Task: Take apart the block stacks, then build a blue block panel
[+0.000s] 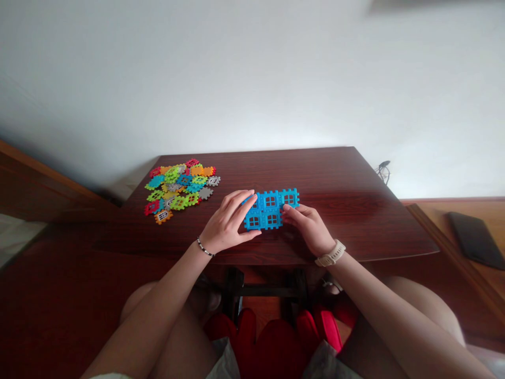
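Observation:
Between my two hands is a flat panel of joined blue window-shaped building tiles (271, 201), three along the far row and two along the near row. My left hand (230, 218) grips its left end, fingers over the far corner and thumb along the near edge. With thumb on top and fingers underneath, my right hand (305, 223) pinches the near edge of the far-right tile. The near row has no tile at the right, where my right fingers are. Part of the upper left tile is hidden by my left fingers.
A loose pile of colourful interlocking tiles (179, 184) lies on the left of the dark wooden table (323, 173). A white wall stands behind it. A black cable (383, 167) hangs past the right edge. A dark flat object (475, 239) lies on the floor at right.

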Action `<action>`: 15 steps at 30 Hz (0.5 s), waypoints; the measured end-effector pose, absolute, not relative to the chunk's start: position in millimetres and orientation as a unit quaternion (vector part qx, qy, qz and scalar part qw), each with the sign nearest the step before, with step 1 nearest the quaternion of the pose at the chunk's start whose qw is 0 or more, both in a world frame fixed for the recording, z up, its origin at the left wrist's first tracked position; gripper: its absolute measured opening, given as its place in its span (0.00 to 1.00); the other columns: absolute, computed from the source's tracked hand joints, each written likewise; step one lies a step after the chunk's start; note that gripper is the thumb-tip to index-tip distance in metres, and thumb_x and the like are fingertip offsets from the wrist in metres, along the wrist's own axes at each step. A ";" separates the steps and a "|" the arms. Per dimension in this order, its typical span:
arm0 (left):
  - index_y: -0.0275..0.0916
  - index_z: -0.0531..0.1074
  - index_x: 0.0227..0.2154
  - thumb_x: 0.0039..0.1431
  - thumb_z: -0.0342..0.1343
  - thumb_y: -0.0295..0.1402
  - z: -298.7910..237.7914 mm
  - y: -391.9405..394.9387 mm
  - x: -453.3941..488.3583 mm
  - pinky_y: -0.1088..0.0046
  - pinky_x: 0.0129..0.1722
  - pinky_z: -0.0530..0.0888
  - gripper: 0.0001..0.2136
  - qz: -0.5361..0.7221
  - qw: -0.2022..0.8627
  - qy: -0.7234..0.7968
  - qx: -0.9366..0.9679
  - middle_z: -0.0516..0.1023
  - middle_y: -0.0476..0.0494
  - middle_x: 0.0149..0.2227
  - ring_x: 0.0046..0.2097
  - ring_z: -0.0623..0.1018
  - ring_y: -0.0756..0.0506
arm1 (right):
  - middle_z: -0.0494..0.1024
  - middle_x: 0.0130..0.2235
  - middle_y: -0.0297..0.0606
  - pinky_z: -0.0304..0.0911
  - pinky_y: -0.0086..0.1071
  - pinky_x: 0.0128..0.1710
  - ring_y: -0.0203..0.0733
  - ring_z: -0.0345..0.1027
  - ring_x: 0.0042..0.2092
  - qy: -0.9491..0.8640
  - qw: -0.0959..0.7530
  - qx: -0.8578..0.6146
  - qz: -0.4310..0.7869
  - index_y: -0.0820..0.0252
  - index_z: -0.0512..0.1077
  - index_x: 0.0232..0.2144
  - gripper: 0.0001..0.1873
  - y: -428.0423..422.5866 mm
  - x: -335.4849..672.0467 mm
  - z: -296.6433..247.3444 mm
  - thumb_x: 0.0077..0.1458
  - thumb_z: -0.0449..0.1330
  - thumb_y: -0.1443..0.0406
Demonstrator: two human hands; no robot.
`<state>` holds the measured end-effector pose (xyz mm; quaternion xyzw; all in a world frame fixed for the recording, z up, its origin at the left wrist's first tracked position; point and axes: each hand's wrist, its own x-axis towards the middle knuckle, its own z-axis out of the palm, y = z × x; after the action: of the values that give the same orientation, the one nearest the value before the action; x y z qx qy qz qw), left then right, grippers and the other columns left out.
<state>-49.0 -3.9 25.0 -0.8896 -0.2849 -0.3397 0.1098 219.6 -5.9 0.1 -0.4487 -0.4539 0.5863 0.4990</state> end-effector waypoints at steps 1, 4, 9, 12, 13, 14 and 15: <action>0.42 0.47 0.79 0.64 0.70 0.43 25.1 -3.9 -48.9 0.40 0.65 0.76 0.49 -0.339 0.108 -0.287 -0.890 0.71 0.25 0.67 0.68 0.73 0.27 | 0.84 0.34 0.40 0.73 0.41 0.46 0.45 0.76 0.38 -0.453 0.500 -0.450 0.585 0.56 0.84 0.28 0.24 -5.8 219.2 -0.1 0.51 0.76 0.42; 0.41 0.47 0.79 0.64 0.70 0.43 25.8 -3.8 -48.7 0.40 0.66 0.76 0.49 -0.342 0.107 -0.286 -0.889 0.71 0.25 0.67 0.68 0.73 0.27 | 0.84 0.35 0.39 0.73 0.41 0.47 0.45 0.76 0.38 -0.454 0.503 -0.446 0.585 0.56 0.84 0.28 0.24 -5.7 218.7 -0.6 0.51 0.76 0.42; 0.43 0.47 0.79 0.64 0.70 0.44 26.3 -2.9 -50.0 0.40 0.66 0.76 0.49 -0.343 0.097 -0.298 -0.886 0.71 0.26 0.68 0.68 0.73 0.27 | 0.84 0.36 0.38 0.71 0.42 0.49 0.46 0.76 0.40 -0.464 0.495 -0.435 0.592 0.55 0.84 0.31 0.23 -7.4 219.2 2.6 0.53 0.75 0.42; 0.43 0.46 0.79 0.64 0.70 0.44 25.9 -2.3 -50.2 0.39 0.66 0.75 0.50 -0.346 0.091 -0.309 -0.881 0.71 0.27 0.68 0.68 0.73 0.27 | 0.84 0.38 0.37 0.69 0.40 0.49 0.46 0.74 0.41 -0.509 0.471 -0.422 0.583 0.55 0.84 0.34 0.22 -9.7 218.3 6.7 0.55 0.74 0.43; 0.43 0.47 0.79 0.64 0.70 0.44 25.6 -2.2 -50.0 0.39 0.66 0.75 0.50 -0.346 0.091 -0.310 -0.881 0.71 0.26 0.68 0.69 0.73 0.27 | 0.84 0.38 0.36 0.67 0.39 0.48 0.45 0.73 0.41 -0.527 0.464 -0.421 0.574 0.55 0.84 0.34 0.22 -10.4 217.7 7.8 0.56 0.73 0.43; 0.43 0.47 0.79 0.64 0.70 0.44 25.3 -2.1 -49.7 0.39 0.66 0.75 0.49 -0.347 0.092 -0.309 -0.881 0.71 0.26 0.68 0.69 0.73 0.27 | 0.83 0.37 0.35 0.66 0.39 0.48 0.45 0.72 0.41 -0.541 0.459 -0.422 0.564 0.55 0.84 0.34 0.22 -11.0 216.9 8.5 0.56 0.72 0.43; 0.42 0.47 0.79 0.64 0.70 0.44 24.9 -2.1 -49.3 0.39 0.66 0.75 0.49 -0.346 0.094 -0.307 -0.882 0.71 0.26 0.68 0.69 0.73 0.27 | 0.82 0.36 0.35 0.65 0.38 0.47 0.45 0.71 0.40 -0.549 0.455 -0.424 0.558 0.55 0.83 0.33 0.22 -11.5 216.1 8.9 0.57 0.72 0.43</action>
<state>-49.3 -2.1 24.9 -0.8817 -0.3067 -0.3461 0.0935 216.1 -11.5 8.9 -0.4241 -0.5487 0.5583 0.4554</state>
